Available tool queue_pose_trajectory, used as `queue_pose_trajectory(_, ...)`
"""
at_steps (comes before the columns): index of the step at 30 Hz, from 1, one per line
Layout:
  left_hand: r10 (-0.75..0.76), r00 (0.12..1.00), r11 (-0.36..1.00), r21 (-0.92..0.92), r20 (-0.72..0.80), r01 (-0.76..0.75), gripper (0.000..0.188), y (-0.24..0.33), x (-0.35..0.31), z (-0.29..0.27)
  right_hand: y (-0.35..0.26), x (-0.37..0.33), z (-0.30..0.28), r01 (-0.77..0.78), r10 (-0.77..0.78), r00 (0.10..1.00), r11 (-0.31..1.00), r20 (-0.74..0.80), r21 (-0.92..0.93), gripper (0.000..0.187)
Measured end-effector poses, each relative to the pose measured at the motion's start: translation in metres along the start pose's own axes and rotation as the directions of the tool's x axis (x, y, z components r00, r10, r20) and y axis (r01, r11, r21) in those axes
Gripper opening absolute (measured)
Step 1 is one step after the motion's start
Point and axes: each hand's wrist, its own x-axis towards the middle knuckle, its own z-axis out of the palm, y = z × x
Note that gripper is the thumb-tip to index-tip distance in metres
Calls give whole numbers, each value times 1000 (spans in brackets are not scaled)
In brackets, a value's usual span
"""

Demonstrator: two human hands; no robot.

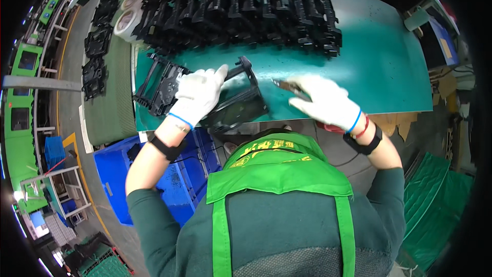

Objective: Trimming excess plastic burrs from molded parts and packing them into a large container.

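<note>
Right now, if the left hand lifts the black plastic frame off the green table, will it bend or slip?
The black plastic frame looks like rigid moulded plastic with open ribs, so probably stiff and light. The gloved left hand grips it well, so slipping seems unlikely. Thin edges might snag or crack.

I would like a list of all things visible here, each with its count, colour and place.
black plastic frame: one, black, on the table under the left hand
row of frames: many, black, along the table's far edge
small tool: one, dark, held by the right hand
table: one, green top, in front
tape rolls: two, pale, far left
crate: one, blue, on the floor at left
left hand: white glove, black wristband
right hand: white glove, black wristband
</note>
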Motion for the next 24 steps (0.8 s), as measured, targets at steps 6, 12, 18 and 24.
queue_pose_trajectory(6,286,958,953,97,25,-288,40,14,17,-63,-7,33,-52,83,-73,996,969,52,-233,48)
queue_pose_trajectory(12,375,920,914,119,110,-387,45,24,32,-68,5,47,-64,211,-156,966,938,208,-276,50)
queue_pose_trajectory(18,406,907,900,124,115,-419,45,25,34,-71,9,51,-68,302,-219,934,906,284,-295,48)
queue_pose_trajectory(24,358,924,920,118,135,-374,41,26,28,-79,6,46,-67,302,-237,939,915,248,-268,42)
